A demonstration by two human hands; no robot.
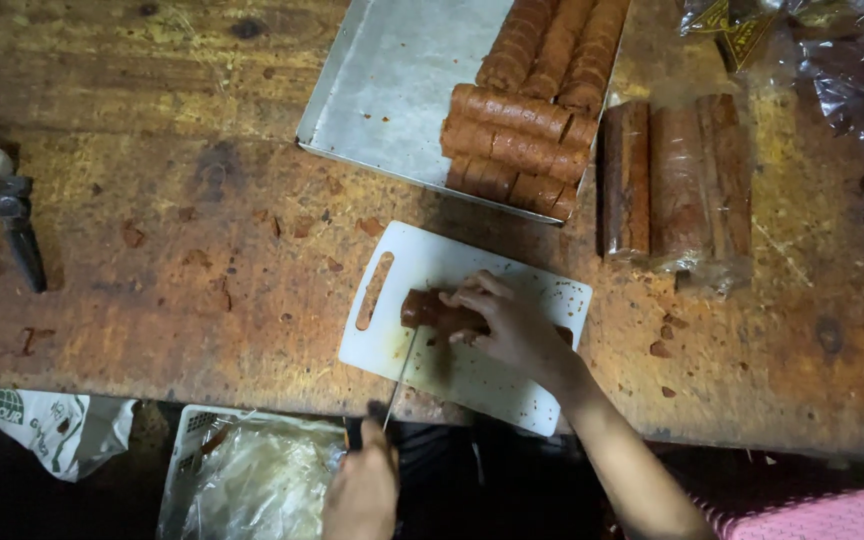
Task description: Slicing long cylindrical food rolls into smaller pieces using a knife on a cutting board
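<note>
The right hand [510, 322] presses down on a brown roll [434, 310] lying on the white cutting board [422, 262], its grip curled loosely over the roll's right part. The left hand [362, 490], grip closed round a knife [400, 372], lays the blade at the roll's left end. Behind the board, a metal tray [392, 80] holds more brown rolls [517, 150]; wrapped rolls [677, 180] lie to its right on the worn wooden worktop [152, 250]. A white basket [192, 430] sits below the near edge
</note>
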